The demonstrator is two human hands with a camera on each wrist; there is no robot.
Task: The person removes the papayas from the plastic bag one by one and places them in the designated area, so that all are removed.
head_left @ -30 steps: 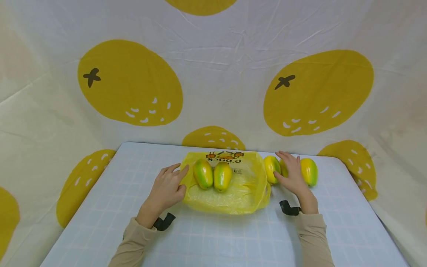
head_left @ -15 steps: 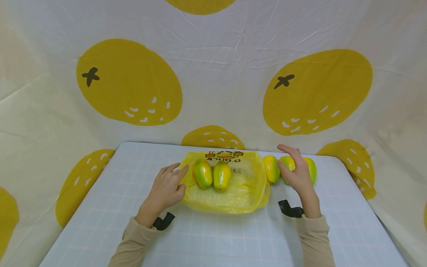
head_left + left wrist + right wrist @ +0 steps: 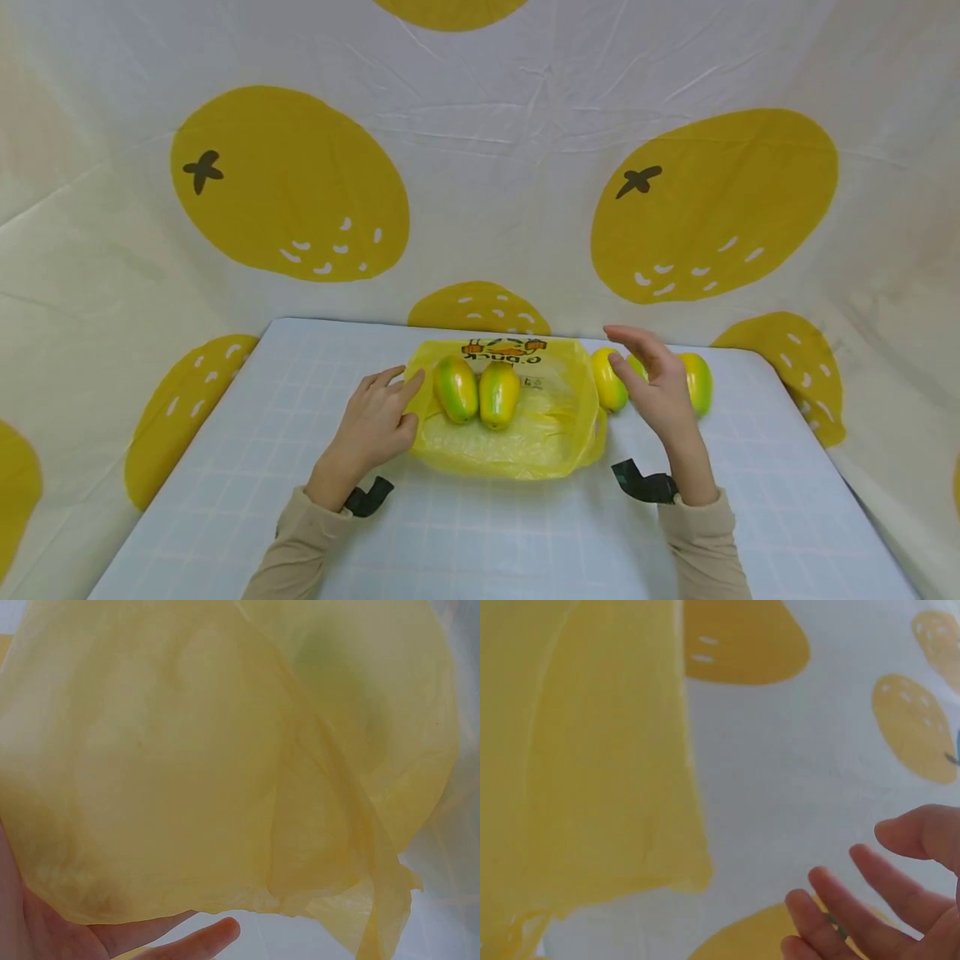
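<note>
A yellow plastic bag [image 3: 536,446] with duck lettering lies mid-table, its opening spread. Two yellow-green, papaya-like fruits show inside it, one to the left [image 3: 455,389] and one beside it [image 3: 499,395]. My left hand [image 3: 371,421] is at the bag's left edge, fingers extended and touching the plastic; in the left wrist view the bag [image 3: 187,765] hides part of that hand. My right hand [image 3: 660,387] hovers with thumb and fingers apart, nothing between them. Behind it are three more fruits: one [image 3: 609,387] by the bag, one mostly hidden, one [image 3: 697,383] further right.
A pale checked cloth [image 3: 480,542] covers the table. Behind the table hangs a white fabric backdrop [image 3: 495,183] printed with big yellow fruits. A black strap [image 3: 369,497] sticks out at the left wrist, and another black strap [image 3: 642,483] at the right.
My right hand lifts off a little from the row of fruits, then shifts left toward the bag, covering most of the middle fruit. The left hand and the bag stay put.
</note>
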